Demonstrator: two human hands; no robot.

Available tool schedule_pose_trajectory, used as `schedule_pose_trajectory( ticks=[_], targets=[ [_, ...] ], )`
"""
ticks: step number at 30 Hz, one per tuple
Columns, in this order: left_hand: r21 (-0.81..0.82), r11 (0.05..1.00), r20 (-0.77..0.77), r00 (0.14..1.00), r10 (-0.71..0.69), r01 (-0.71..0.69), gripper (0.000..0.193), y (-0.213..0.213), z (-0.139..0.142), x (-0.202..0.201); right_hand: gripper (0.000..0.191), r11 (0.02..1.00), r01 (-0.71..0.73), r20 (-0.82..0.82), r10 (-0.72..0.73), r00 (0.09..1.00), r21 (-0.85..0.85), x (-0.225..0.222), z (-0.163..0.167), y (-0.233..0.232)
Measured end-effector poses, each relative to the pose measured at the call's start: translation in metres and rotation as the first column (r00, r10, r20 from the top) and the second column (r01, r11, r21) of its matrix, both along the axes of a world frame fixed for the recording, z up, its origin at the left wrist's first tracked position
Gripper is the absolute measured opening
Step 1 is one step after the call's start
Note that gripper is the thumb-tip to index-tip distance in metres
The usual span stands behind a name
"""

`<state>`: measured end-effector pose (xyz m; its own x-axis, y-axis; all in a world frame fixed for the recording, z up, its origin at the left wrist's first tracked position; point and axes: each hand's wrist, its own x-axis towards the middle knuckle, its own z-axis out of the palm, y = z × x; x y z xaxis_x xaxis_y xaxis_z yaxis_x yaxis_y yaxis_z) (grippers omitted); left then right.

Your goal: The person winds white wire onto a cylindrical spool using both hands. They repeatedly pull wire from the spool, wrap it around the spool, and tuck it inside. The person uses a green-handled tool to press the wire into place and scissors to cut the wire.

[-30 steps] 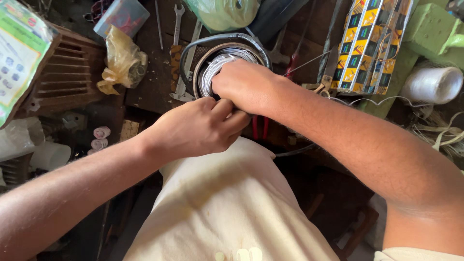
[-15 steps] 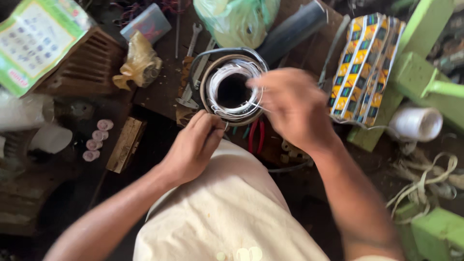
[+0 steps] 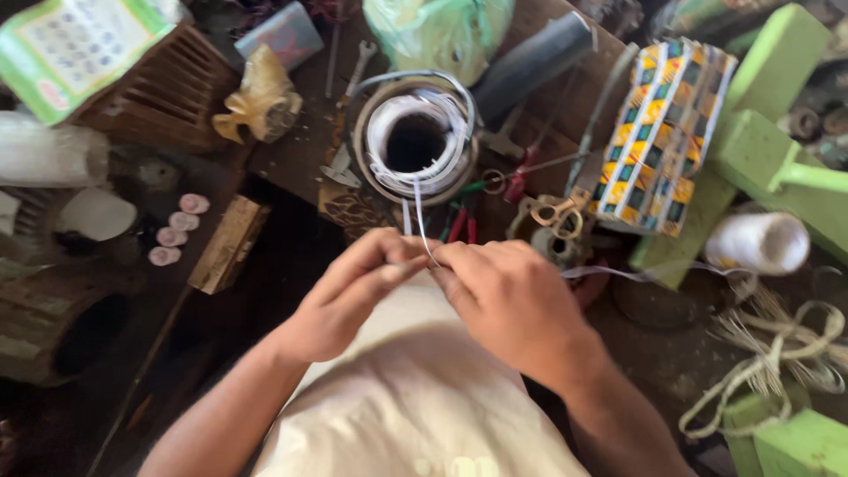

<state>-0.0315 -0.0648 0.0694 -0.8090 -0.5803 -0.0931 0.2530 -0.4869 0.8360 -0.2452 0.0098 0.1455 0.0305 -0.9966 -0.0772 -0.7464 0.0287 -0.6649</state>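
A round metal ring wound with white cord (image 3: pixel 415 141) lies on the cluttered bench ahead of me. A thin white strand (image 3: pixel 419 221) runs from it down to my fingers. My left hand (image 3: pixel 353 296) and my right hand (image 3: pixel 503 305) meet just below the ring, both pinching the end of that strand between thumb and fingertips. A pale cloth (image 3: pixel 415 397) covers my lap under the hands.
A patterned yellow and black packet (image 3: pixel 662 141), green blocks (image 3: pixel 760 132), a white spool (image 3: pixel 760 243), scissors (image 3: pixel 556 212), a wrench (image 3: pixel 353 71), a green bag (image 3: pixel 442 31), a wooden slatted box (image 3: pixel 150 88) and small pink discs (image 3: pixel 177 231) crowd the bench.
Both hands left the ring and drew back toward my lap, pulling a strand of white cord out with them. The camera view pulled back.
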Motion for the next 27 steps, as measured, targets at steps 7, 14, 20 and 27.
schedule_pose_trajectory(
  ticks=[7, 14, 20, 27],
  targets=[
    [0.637, 0.759, -0.460, 0.856, 0.236, 0.132, 0.003, 0.017, 0.013, -0.010, 0.035, 0.963, -0.197, 0.029, 0.205, 0.978, -0.181, 0.004, -0.019, 0.024],
    [-0.302, 0.952, 0.440, 0.879, 0.183, -0.047, 0.012, 0.028, 0.030, 0.003, 0.030, 0.857, -0.170, -0.030, 0.179, 0.983, -0.486, 0.013, -0.056, -0.014],
    [-0.133, 0.862, 0.370, 0.783, 0.501, -0.489, 0.038, 0.030, -0.019, 0.000, 0.009, 0.845, 0.062, 0.242, 0.081, 0.967, -0.532, 0.017, -0.076, -0.021],
    [0.258, 0.958, -0.090, 0.984, 0.156, -0.128, 0.036, 0.041, -0.069, -0.014, 0.018, 0.881, 0.140, 0.528, 0.138, 0.838, -0.452, 0.049, -0.030, -0.032]
  ],
)
